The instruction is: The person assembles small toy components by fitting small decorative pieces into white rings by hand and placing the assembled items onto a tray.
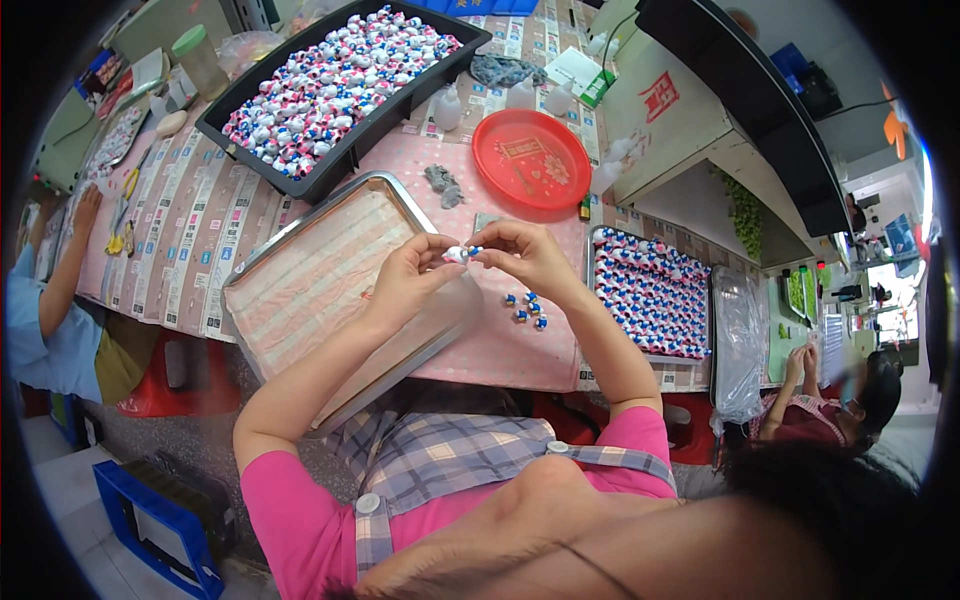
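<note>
A small white figurine [456,254] with a blue end is held up between my two hands, over the edge of the metal tray. My left hand [408,272] pinches its white part between thumb and fingertips. My right hand [528,258] is closed at the blue end; whether that end is a separate piece I cannot tell. Below my right hand, several small blue pieces [521,315] with pale, gold-toned parts lie on the pink table cover [495,350]. The shallow metal tray [310,270], lined with striped cloth or paper, lies under my left forearm.
A black bin [350,155] heaped with white, blue and pink figurines stands at the far left. Beyond my hands are a red round tray [531,160] and small white bottles [447,108]. Rows of figurines fill a tray [650,295] at right. Other people sit at both sides.
</note>
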### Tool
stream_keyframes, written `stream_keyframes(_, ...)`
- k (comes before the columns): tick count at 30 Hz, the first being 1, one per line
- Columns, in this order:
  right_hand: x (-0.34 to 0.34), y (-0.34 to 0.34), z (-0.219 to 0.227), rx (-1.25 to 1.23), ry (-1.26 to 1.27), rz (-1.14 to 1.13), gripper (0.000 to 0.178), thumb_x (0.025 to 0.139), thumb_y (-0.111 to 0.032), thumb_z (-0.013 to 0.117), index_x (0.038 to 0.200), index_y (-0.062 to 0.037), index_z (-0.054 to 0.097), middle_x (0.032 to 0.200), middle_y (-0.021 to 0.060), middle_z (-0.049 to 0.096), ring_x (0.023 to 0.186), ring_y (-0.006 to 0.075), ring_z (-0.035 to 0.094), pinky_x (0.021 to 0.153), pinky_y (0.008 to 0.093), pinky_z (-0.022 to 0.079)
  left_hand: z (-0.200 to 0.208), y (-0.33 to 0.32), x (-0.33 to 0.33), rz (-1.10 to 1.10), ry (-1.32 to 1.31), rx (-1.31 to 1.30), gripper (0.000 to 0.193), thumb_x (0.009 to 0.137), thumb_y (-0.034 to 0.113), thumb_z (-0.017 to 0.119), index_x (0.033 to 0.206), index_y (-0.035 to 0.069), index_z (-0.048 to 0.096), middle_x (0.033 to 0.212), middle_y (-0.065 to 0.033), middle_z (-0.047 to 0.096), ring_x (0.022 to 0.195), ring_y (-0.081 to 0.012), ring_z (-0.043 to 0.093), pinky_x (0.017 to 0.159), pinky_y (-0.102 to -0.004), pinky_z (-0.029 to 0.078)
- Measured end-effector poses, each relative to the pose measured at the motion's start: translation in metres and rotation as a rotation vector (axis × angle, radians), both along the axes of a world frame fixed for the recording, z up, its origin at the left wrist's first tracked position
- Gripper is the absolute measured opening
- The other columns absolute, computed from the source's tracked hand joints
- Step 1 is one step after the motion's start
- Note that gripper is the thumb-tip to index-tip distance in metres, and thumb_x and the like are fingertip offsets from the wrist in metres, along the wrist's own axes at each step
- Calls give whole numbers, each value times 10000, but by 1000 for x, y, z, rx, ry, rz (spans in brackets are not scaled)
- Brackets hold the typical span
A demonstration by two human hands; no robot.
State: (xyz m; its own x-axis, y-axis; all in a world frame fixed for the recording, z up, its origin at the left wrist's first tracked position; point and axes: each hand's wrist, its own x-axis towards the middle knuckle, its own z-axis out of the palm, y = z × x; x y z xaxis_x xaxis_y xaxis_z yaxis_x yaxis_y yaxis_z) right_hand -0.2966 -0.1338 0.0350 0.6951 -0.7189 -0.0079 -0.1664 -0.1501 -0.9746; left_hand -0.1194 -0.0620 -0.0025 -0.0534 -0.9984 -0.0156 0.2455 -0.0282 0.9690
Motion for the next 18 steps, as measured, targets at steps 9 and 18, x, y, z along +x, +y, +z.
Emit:
stream_keyframes(9,4,12,4,-126,36,-23,159,762,-57,620,907,3,645,773,65,627,699,106,589,633,244,468,6,12,-4,131,-350,-115,236,724,145,676,862,-29,596,786,-135,622,734,-174,610,697,-275,475)
stream_keyframes(18,-10,24,14,71,-156,11,140,749,10,641,882,37,606,828,67,634,759,101,596,685,218,477,41,30,-3,21,-309,-233,222,749,140,681,914,14,602,817,-85,643,747,-123,612,682,-258,486)
